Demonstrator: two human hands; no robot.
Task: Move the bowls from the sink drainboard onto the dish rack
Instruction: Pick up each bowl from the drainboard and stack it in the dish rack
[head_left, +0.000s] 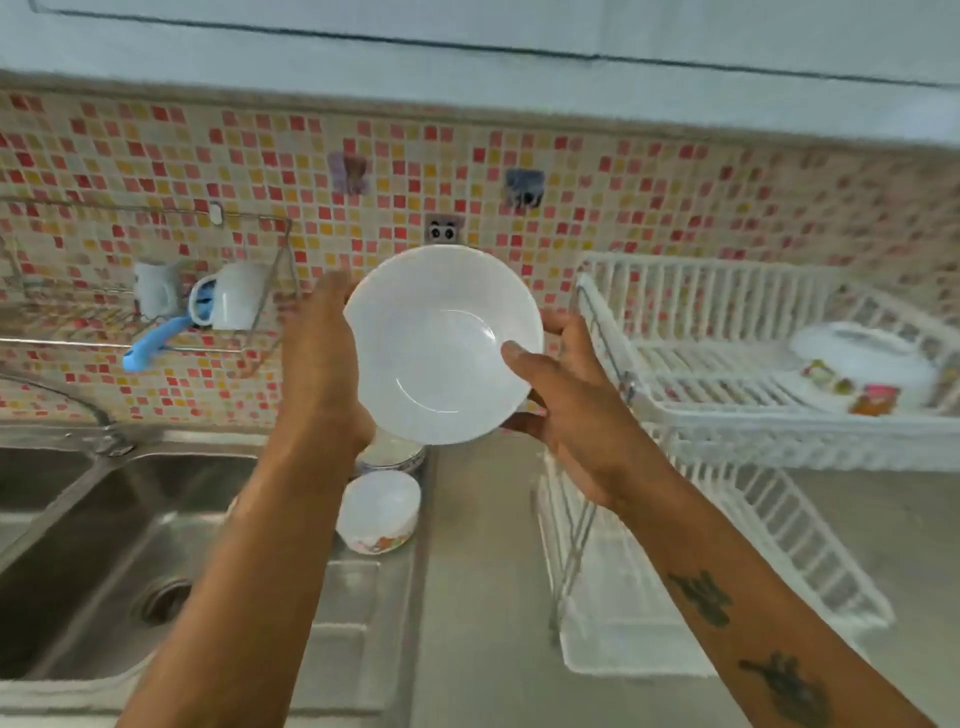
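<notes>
A white bowl (441, 343) is held up in the air in front of the tiled wall, its inside facing me. My left hand (322, 358) grips its left rim and my right hand (566, 395) grips its right rim, thumb inside. Below it, on the steel drainboard (363, 623), a smaller white bowl with a flower pattern (379, 512) stands upright, and another bowl (395, 452) lies behind it, mostly hidden by the held bowl. The white two-tier dish rack (727, 415) stands to the right, apart from the held bowl.
The rack's upper tier holds white dishes (862, 358) and small colourful items at its right end. A double steel sink (104, 545) with a faucet (78, 410) lies on the left. A wire wall shelf (156, 312) carries white cups and a blue utensil.
</notes>
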